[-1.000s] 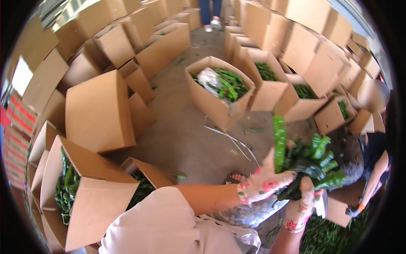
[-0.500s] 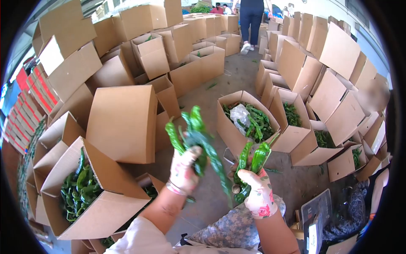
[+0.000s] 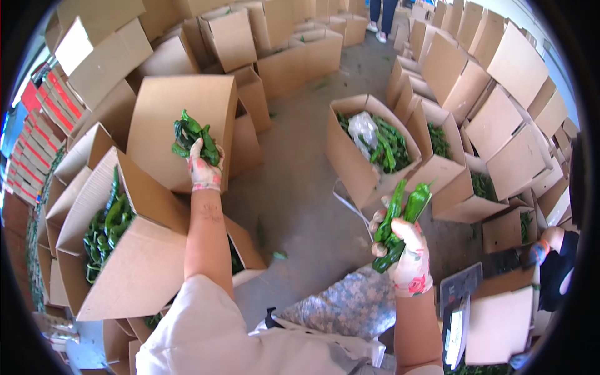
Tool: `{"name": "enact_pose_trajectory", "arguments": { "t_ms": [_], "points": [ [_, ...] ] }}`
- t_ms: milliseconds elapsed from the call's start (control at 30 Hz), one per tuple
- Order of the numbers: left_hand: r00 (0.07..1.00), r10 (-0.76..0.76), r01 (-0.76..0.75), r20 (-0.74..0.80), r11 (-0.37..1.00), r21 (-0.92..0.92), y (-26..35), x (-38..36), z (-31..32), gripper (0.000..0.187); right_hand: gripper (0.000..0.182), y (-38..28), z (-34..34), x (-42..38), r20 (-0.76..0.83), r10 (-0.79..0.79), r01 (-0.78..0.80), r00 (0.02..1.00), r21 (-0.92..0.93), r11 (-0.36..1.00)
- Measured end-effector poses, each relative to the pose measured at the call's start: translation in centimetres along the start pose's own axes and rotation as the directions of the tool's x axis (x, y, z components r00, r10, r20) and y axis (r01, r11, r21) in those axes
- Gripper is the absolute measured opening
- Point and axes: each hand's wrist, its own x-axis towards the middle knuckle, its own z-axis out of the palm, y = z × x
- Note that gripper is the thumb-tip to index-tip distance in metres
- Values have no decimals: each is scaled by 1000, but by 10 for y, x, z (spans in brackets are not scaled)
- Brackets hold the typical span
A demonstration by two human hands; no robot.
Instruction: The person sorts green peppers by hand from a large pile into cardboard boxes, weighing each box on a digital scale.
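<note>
My left hand (image 3: pixel 206 167), in a floral glove, is closed round a bunch of dark green peppers (image 3: pixel 195 132). It is stretched out in front of a large closed-looking carton (image 3: pixel 169 106) on the left. My right hand (image 3: pixel 412 253), gloved alike, grips a few brighter green peppers (image 3: pixel 395 219), their tips pointing up. Beyond that hand stands an open carton (image 3: pixel 350 169) holding green peppers and a clear plastic bag (image 3: pixel 362 130). Nearer my left arm, a tilted open carton (image 3: pixel 144 269) contains many glossy green peppers (image 3: pixel 107 234).
Rows of cartons (image 3: pixel 300 62) line the left and back, and more cartons with peppers (image 3: pixel 437 140) run along the right. A dark flat device (image 3: pixel 461 289) is at the lower right, near another person's arm (image 3: pixel 552 239). Someone's legs (image 3: pixel 382 15) show far back on the floor (image 3: pixel 306 156).
My left hand has swung left and forward with its peppers, away from my right hand. The right hand has shifted slightly right, still gripping. The view has tilted down.
</note>
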Motion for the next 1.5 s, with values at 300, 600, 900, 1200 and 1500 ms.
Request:
{"name": "enact_pose_trajectory", "arguments": {
  "t_ms": [300, 600, 900, 1200, 1500],
  "points": [
    [911, -396, 412, -117, 887, 207, -78, -85, -116, 23, 43, 17, -18, -6, -159, 66, -84, 985, -107, 991],
    [904, -307, 286, 299, 952, 111, -18, -134, 15, 49, 46, 21, -26, -9, -171, 27, -58, 985, -183, 981],
    [996, -25, 23, -87, 1000, -20, -57, 9, -30, 21, 49, 32, -36, -16, -254, 45, -102, 966, -213, 972],
    [940, -341, 338, -14, 924, 181, -145, -14, -37, 29, 53, 38, -47, -27, -303, -6, -67, 953, -228, 971],
    [820, -346, 284, 456, 938, 201, -87, -165, 67, 52, 53, 5, -58, -42, -299, -208, 120, 931, -288, 950]
  ]
}}
